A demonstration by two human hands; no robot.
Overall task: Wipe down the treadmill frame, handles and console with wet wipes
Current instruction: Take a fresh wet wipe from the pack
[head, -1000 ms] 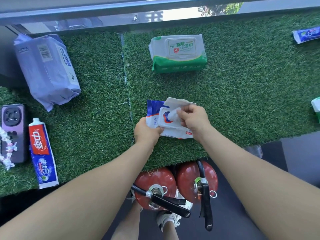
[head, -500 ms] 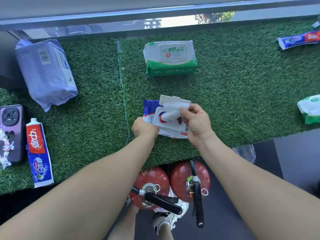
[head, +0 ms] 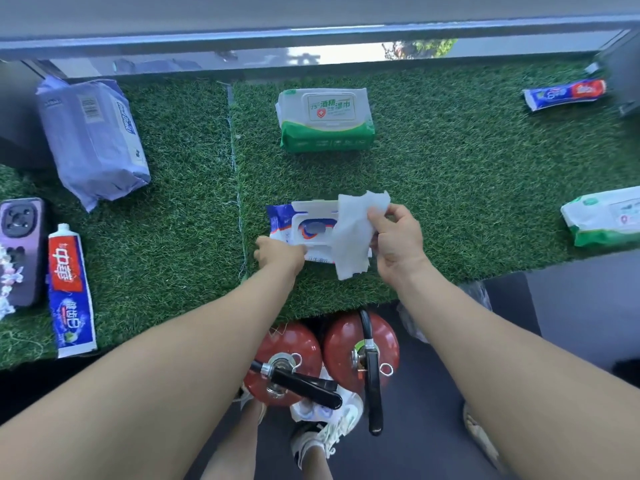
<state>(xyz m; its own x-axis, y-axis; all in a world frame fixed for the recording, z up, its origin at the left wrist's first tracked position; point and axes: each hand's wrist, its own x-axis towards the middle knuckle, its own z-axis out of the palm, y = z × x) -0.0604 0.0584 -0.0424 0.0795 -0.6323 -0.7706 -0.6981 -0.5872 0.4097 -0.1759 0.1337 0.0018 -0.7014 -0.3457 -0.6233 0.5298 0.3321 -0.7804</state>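
Observation:
A blue and white wipes pack lies on the green turf ledge with its white flip lid open. My left hand grips the pack's near left corner and holds it down. My right hand pinches a white wet wipe that is pulled out of the pack and hangs unfolded over the pack's right side. No treadmill is in view.
A green and white wipes pack lies farther back, another at the right edge. A purple packet, a phone and a toothpaste tube lie left; a second tube far right. Two red fire extinguishers stand below the ledge.
My right hand has drawn the wipe out of the pack's opening, up and to the right; it now hangs free. The left hand stays on the pack's corner.

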